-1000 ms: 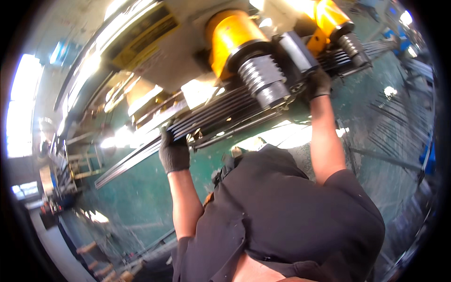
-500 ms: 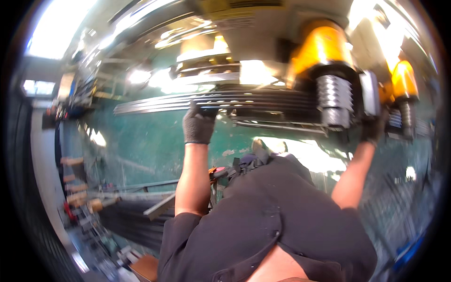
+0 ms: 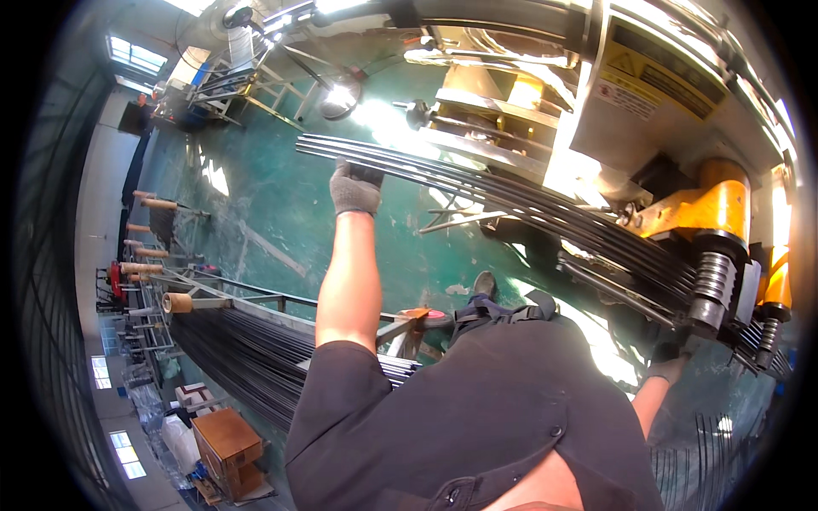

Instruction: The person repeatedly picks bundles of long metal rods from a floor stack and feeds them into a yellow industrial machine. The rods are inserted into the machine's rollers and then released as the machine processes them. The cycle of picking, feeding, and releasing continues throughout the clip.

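Note:
A bundle of several long dark metal rods (image 3: 477,192) slants from the upper middle down to the right. My left hand (image 3: 354,192), in a grey knit glove with a dark palm, is closed around the rods near their left ends. The rods run beside an orange machine arm (image 3: 699,209) and pass behind its ribbed metal roller (image 3: 711,281). Below that roller, close to the rods, is my right hand (image 3: 671,366), also gloved. Its fingers are in shadow and partly hidden, so I cannot make out their grip.
A warning-labelled machine housing (image 3: 656,94) stands at the upper right, with a second ribbed roller (image 3: 769,328) beside the first. At my left, a metal rack (image 3: 239,294) carries many dark rods (image 3: 247,358). Cardboard boxes (image 3: 226,439) sit at the lower left on the green floor.
My view has turned, so the rods now slant down to the right rather than lying level. My left hand stays on them; the right hand and machine appear lower.

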The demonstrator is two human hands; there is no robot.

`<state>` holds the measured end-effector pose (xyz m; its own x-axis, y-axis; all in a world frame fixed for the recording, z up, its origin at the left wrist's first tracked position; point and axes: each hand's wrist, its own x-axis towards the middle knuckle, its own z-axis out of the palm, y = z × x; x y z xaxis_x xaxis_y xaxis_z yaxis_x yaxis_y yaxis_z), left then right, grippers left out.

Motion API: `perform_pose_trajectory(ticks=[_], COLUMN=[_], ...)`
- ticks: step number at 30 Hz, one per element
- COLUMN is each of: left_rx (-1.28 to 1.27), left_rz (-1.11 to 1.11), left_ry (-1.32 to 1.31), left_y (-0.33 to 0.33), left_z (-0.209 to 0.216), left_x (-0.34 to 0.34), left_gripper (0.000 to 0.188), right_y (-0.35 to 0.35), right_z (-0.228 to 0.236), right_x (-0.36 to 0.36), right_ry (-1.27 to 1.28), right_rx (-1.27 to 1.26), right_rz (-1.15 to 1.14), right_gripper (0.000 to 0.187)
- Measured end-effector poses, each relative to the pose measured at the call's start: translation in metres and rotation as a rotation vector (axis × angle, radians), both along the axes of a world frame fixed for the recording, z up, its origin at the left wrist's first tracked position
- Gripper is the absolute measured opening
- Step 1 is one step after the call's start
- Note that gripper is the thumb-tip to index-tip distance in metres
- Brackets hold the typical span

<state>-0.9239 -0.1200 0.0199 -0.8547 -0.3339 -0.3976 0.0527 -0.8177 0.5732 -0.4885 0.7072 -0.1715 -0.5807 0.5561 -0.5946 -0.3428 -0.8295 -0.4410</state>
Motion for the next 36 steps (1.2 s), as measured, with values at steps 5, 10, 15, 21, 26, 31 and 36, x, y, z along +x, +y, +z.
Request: perform_pose_trajectory(ticks=[5,10,15,21,26,31,36], left_rx=[-0.216,-0.327,-0.435,-0.495,-0.489,-0.429,-0.474], left_rz=[0.097,0.068,-0.023,-0.043,-0.072,-0.031,-0.166], left_ry=[-0.044,-0.075,0.006,0.016,-0.004,0.027,0.062], left_y=[-0.124,-0.194,-0.199,-0.197,-0.198,-0.204,-0.195], left_z=[0.010,-0.006,-0.015,0.005,-0.014,-0.015,-0.001], left_x=[-0.054,-0.092,-0.102,-0.083,-0.088,-0.082,-0.093], left_gripper=[0.045,0.024,0.014,0.018,0.021,0.031,0.033], right_y=[-0.100,-0.117,-0.093,-0.099,-0.091,-0.113,-0.201], right_z=[-0.009,-0.059,-0.093,-0.108,-0.108,-0.085,-0.001], right_x=[-0.013,0.020,0.065,0.063,0.070,0.043,0.005], right_ry=[-0.540,-0.365,-0.106,0.205,0.494,0.416,1.139], right_rx=[-0.036,-0.143,-0.343,-0.920,-1.729,-1.438,-1.919], right_rz=[-0.116,-0.077,-0.058,-0.134,-0.428,-0.284,-1.333], right_gripper=[0.054,0.046,0.040,0.040,0.048,0.049,0.039])
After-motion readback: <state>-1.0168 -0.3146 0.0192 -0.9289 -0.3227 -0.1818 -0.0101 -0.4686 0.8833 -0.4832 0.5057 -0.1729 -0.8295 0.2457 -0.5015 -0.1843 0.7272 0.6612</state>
